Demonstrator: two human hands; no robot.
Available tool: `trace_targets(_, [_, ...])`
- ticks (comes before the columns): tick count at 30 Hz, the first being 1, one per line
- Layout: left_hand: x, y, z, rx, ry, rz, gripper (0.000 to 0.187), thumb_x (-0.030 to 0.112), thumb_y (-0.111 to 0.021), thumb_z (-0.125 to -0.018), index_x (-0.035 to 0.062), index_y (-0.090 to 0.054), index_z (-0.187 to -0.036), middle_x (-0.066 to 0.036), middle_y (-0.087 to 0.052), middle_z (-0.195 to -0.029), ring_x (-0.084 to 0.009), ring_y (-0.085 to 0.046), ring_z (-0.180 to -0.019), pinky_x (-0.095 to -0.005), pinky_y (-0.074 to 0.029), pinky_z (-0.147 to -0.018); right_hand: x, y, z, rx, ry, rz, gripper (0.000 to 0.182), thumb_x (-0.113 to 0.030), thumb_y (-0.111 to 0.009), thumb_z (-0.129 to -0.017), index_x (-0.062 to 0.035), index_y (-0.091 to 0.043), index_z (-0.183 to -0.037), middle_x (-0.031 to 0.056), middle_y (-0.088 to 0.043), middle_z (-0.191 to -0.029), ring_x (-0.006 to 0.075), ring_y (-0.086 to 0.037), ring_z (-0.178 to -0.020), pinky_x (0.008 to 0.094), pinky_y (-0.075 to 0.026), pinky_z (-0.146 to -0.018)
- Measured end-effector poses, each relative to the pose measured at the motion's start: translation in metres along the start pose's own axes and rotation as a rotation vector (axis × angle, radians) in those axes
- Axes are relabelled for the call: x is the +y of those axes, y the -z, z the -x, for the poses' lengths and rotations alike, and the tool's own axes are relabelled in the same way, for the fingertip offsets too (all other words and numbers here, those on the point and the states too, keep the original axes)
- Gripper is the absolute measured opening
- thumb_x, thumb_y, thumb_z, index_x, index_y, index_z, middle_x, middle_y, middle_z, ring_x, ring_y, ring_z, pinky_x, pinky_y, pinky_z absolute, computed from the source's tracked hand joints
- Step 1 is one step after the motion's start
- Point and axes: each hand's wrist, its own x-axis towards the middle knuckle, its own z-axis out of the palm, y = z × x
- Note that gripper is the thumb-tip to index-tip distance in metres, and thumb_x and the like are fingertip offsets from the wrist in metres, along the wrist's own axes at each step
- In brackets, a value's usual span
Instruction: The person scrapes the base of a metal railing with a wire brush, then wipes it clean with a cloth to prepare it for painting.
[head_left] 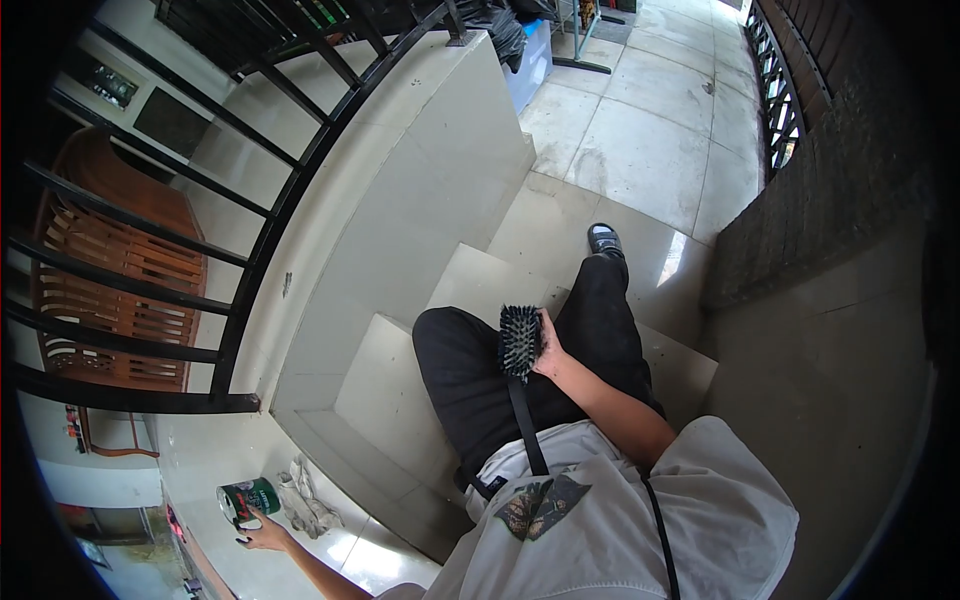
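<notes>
My right hand (549,344) is closed around a scrub brush (520,342), whose dark, stiff bristles face up toward me above my lap. Dark smudges show on that hand. Off to the left, my left hand (264,532) reaches to a green labelled tin can (248,500) on the tiled ledge. Its fingers are apart at the can's lower edge, with dark stains on the tips; whether they press on the can is hard to tell. A crumpled pale cloth, perhaps gloves (305,500), lies right beside the can.
I sit on tiled steps (375,375) beside a low tiled wall (400,190). A black metal railing (290,205) stands on the ledge, with a wooden bench (120,290) behind it. A dark rough wall (800,220) rises at right. Black bags (495,30) top a blue-white container (532,70).
</notes>
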Motion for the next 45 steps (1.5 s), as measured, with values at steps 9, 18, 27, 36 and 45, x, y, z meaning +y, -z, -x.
trace_targets(9, [0.004,0.003,-0.015,0.022,-0.053,-0.081,0.078,0.064,-0.056,-0.079,0.0055,-0.048,-0.129,-0.028,-0.031,-0.136,-0.0414,-0.038,-0.124,-0.0489,-0.038,-0.097,0.002,-0.007,0.003,0.078,0.001,-0.026,0.046,-0.045,-0.043,-0.092,-0.0062,-0.063,-0.105,0.0093,-0.066,-0.095,0.0259,-0.064,-0.083,0.0409,-0.054,-0.075])
trace_targets(18, [0.012,0.016,-0.011,0.002,-0.042,-0.071,0.075,0.059,-0.058,-0.081,0.0023,-0.049,-0.128,-0.030,-0.034,-0.133,-0.0423,-0.040,-0.122,-0.0479,-0.038,-0.097,0.000,0.006,0.000,-0.057,-0.017,-0.021,0.054,-0.051,-0.042,-0.092,-0.0045,-0.060,-0.112,0.0112,-0.065,-0.106,0.0263,-0.063,-0.094,0.0423,-0.052,-0.084])
trace_targets(27, [-0.007,-0.039,-0.020,-0.097,-0.018,0.515,0.085,0.036,-0.082,-0.068,-0.0087,-0.043,-0.129,-0.022,-0.052,-0.126,-0.0277,-0.054,-0.112,-0.0383,-0.042,-0.097,0.005,-0.005,0.001,-0.013,0.024,0.003,0.043,-0.042,-0.051,-0.090,-0.0084,-0.060,-0.115,0.0076,-0.064,-0.106,0.0244,-0.062,-0.093,0.0409,-0.051,-0.085])
trace_targets(36, [0.027,-0.019,-0.025,-0.074,0.148,0.651,0.092,0.033,-0.086,-0.058,-0.0079,-0.040,-0.126,-0.020,-0.052,-0.121,-0.0279,-0.052,-0.111,-0.0357,-0.039,-0.098,-0.002,0.033,-0.015,0.035,0.040,0.183,0.044,-0.040,-0.044,-0.093,-0.0123,-0.057,-0.123,0.0051,-0.060,-0.122,0.0240,-0.057,-0.111,0.0426,-0.047,-0.093])
trace_targets(45, [0.175,0.084,0.009,-0.354,-0.171,1.054,0.076,0.017,-0.080,-0.070,-0.0046,-0.038,-0.129,-0.018,-0.049,-0.124,-0.0262,-0.050,-0.113,-0.0378,-0.040,-0.099,0.007,0.012,-0.006,0.129,-0.016,0.120,0.046,-0.046,-0.048,-0.089,-0.0091,-0.061,-0.114,0.0084,-0.064,-0.107,0.0273,-0.061,-0.095,0.0425,-0.049,-0.087])
